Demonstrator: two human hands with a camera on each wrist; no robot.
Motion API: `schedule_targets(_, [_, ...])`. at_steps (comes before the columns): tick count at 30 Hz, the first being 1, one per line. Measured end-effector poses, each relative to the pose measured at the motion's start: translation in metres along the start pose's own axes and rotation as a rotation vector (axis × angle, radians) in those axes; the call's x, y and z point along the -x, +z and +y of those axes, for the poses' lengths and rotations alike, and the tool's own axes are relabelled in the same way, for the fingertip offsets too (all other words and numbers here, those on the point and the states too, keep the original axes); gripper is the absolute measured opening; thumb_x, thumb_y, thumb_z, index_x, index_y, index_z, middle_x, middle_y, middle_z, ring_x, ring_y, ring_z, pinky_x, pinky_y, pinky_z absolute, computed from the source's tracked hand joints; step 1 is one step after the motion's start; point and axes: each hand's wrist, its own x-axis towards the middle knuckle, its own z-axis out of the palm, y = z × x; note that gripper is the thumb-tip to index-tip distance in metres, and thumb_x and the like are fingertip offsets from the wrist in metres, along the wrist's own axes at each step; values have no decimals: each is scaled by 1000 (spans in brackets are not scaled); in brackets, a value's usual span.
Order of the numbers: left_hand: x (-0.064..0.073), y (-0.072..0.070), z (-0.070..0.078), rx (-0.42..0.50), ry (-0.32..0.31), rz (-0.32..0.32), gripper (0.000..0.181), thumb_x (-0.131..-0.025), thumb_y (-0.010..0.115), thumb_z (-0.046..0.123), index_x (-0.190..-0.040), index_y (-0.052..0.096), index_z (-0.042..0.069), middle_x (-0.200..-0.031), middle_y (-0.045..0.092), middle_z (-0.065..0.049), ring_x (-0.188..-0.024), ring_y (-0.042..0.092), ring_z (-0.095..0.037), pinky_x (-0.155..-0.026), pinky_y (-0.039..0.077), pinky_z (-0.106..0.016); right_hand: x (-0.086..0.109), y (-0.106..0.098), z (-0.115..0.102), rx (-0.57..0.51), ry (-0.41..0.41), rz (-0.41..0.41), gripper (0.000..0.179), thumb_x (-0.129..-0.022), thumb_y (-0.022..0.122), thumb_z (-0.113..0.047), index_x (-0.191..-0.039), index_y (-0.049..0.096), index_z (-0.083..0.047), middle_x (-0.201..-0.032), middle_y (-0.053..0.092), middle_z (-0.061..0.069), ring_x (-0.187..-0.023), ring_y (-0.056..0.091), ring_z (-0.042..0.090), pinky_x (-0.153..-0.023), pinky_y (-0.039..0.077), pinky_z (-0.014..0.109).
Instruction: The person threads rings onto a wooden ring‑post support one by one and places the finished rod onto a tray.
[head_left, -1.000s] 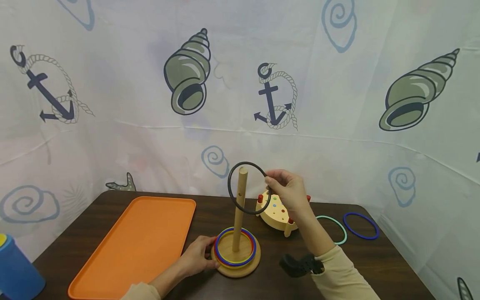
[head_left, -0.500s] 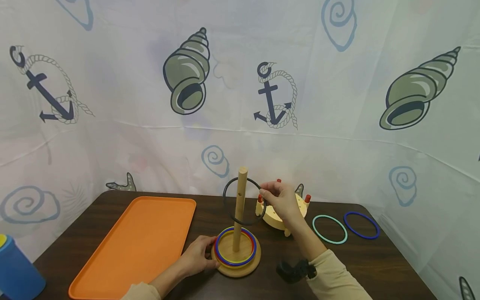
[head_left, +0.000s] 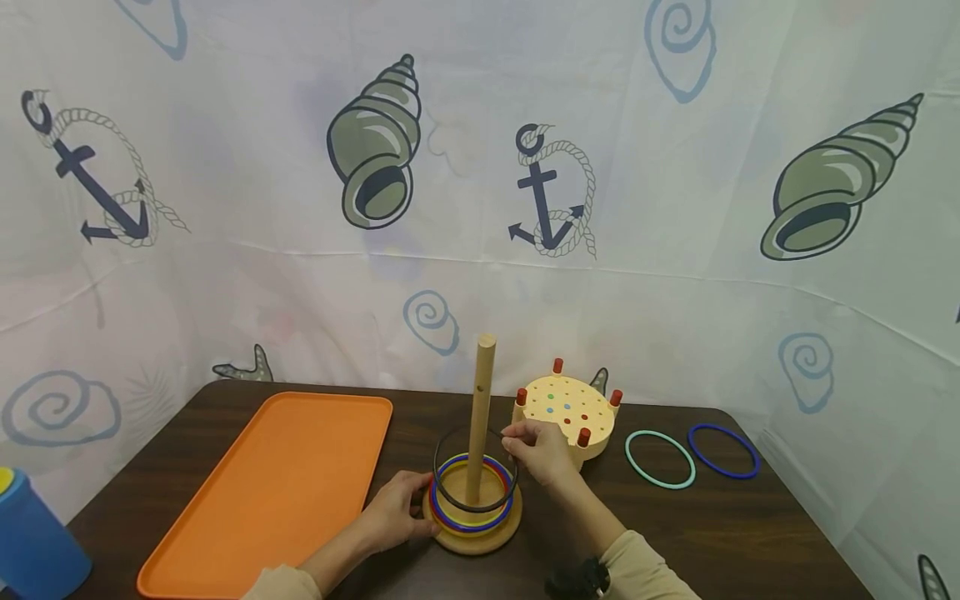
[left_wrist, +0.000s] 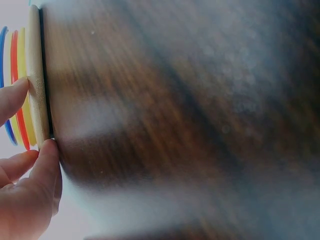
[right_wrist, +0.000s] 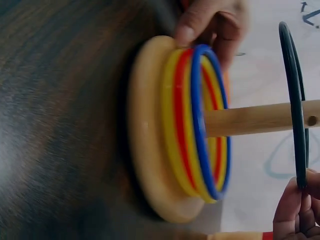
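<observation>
A wooden ring-toss stand, with an upright post (head_left: 482,392) and a round base (head_left: 504,540), stands at the middle of the table. Around the foot of its post lie stacked rings: a blue ring (right_wrist: 201,135) on top, with a red ring (right_wrist: 180,125) and yellow rings beneath. My left hand (head_left: 393,510) grips the left edge of the base. My right hand (head_left: 545,454) pinches a black ring (right_wrist: 292,95) between thumb and fingers at its right side. The black ring encircles the post, above the stack and apart from it in the right wrist view.
An orange tray (head_left: 273,487) lies left of the stand. Behind my right hand is a round wooden pegboard stool (head_left: 562,408) with red-tipped legs. A mint ring (head_left: 628,457) and another blue ring (head_left: 723,475) lie at the right. A blue container (head_left: 41,542) stands front left.
My right hand has brought the black ring down from the top of the post, where it was held tilted, to low around the post. The left hand has stayed at the base.
</observation>
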Motion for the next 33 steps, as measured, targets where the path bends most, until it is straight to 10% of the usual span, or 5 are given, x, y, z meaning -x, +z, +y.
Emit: schedule_targets(33, [0,-1,-2,39,-22,-18,73,-71,80,6,-130,43,-16,-123,44,-25,-108,53,-38,-85,55,-37,0,18,34,166,57,1,6,-83,67,-2,-84,71,2,-63,60,0,-50,48,6,-44,43,17])
